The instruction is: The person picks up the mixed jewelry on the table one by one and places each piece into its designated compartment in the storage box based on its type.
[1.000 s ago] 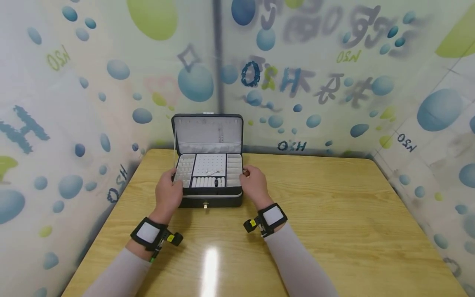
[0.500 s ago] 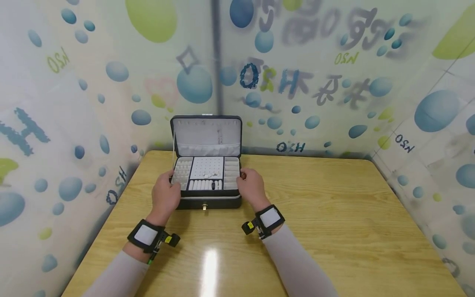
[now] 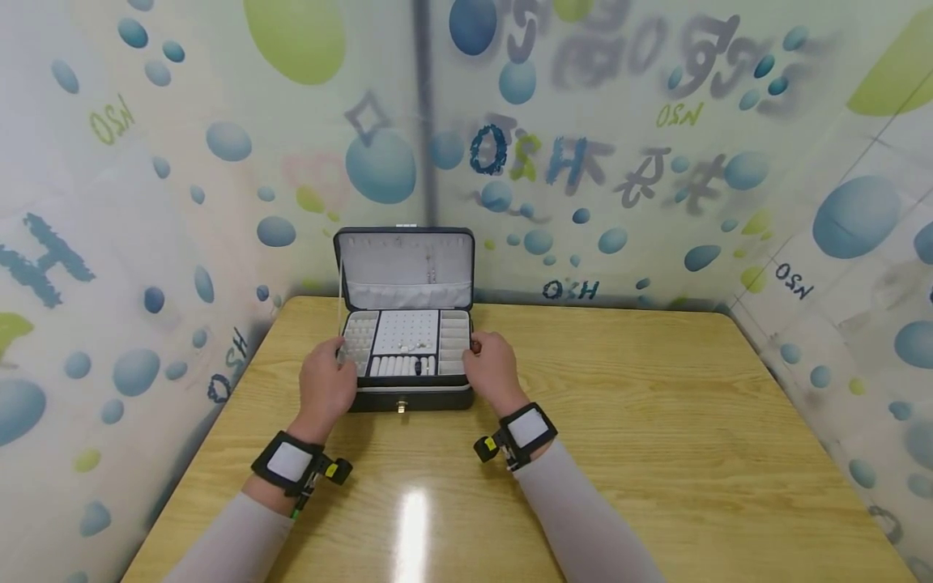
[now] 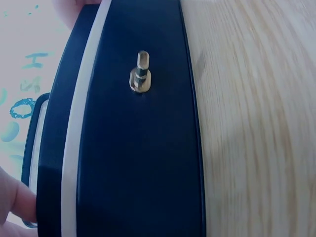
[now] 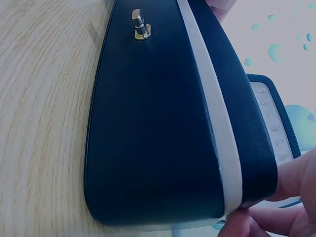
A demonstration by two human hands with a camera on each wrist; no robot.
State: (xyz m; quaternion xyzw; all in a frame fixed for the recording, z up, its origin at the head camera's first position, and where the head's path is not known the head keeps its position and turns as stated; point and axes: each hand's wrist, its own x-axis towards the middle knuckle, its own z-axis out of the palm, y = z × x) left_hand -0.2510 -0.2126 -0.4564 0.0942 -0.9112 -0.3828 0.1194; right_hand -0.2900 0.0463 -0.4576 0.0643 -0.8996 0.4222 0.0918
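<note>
A dark jewelry box (image 3: 437, 401) stands on the table with its pale-lined lid (image 3: 379, 263) raised. My left hand (image 3: 325, 389) grips the left side of its upper tray (image 3: 408, 381), and my right hand (image 3: 494, 372) pinches the right side. White ring rolls (image 3: 389, 367) with a dark ring, a studded panel and side compartments fill the tray. Small jewelry lies on the panel. In the right wrist view, fingers (image 5: 286, 182) hold the tray's corner above a white band (image 5: 217, 108). A metal clasp post (image 4: 141, 74) juts from the front. My left fingers are partly hidden.
The wooden table (image 3: 656, 405) extends to the right and in front of the box. A patterned wall (image 3: 554, 202) rises close behind it, and another patterned wall (image 3: 95, 340) borders the left. Thin necklaces (image 3: 430, 267) hang inside the lid.
The upper tray has come down slightly on the base, with both hands still holding its sides. The whole head view has shifted a little.
</note>
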